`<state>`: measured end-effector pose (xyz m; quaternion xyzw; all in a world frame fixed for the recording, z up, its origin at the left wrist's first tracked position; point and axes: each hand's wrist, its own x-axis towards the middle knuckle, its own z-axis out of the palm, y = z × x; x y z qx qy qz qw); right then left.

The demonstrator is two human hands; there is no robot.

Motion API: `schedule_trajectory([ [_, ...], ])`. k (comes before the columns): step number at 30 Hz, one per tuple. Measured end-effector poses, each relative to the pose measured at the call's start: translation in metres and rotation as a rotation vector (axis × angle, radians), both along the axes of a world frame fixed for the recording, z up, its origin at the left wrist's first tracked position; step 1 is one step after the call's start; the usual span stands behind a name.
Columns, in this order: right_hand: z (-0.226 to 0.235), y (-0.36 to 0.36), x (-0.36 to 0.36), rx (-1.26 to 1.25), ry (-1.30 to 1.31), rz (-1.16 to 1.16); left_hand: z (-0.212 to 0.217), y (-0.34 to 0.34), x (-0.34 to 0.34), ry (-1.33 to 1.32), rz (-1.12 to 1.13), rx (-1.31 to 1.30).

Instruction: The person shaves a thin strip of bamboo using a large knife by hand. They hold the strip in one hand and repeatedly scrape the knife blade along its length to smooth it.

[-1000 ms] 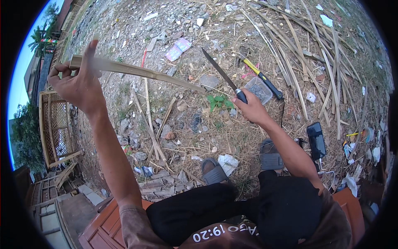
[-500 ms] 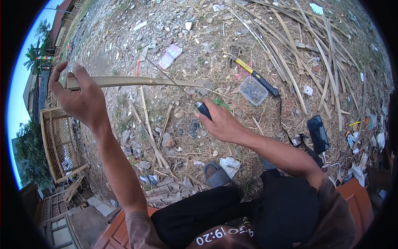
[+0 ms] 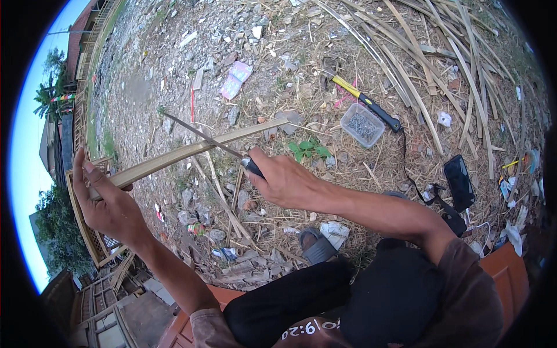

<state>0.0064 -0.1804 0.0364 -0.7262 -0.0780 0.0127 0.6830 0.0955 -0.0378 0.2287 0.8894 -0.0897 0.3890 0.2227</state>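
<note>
The shaving of the bamboo strip point(image 3: 191, 149) looks under way rather than finished: the knife point(image 3: 203, 138) lies across the strip left of the frame's centre, blade touching its upper edge, and no cut end shows. The left hand point(image 3: 107, 203), at the left of the frame, has its fingers point(image 3: 81, 174) half curled round the strip's near end, while the right hand point(image 3: 284, 180) at centre is closed tight on the knife's dark handle
</note>
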Motion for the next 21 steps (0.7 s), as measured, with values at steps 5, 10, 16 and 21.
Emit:
schedule_trajectory([
  [5, 0.006, 0.005, 0.007, -0.028, -0.061, -0.030, -0.001, -0.011, -0.006, -0.118, -0.036, 0.113],
  [10, -0.010, -0.007, 0.012, -0.071, 0.022, -0.019, -0.002, 0.000, 0.001, 0.007, 0.057, 0.051],
  [16, -0.042, -0.012, 0.016, -0.094, 0.123, -0.019, -0.002, -0.007, 0.003, -0.124, -0.012, 0.069],
  [21, 0.007, -0.009, 0.010, -0.066, -0.032, 0.061, -0.001, 0.001, 0.002, -0.178, -0.022, 0.122],
])
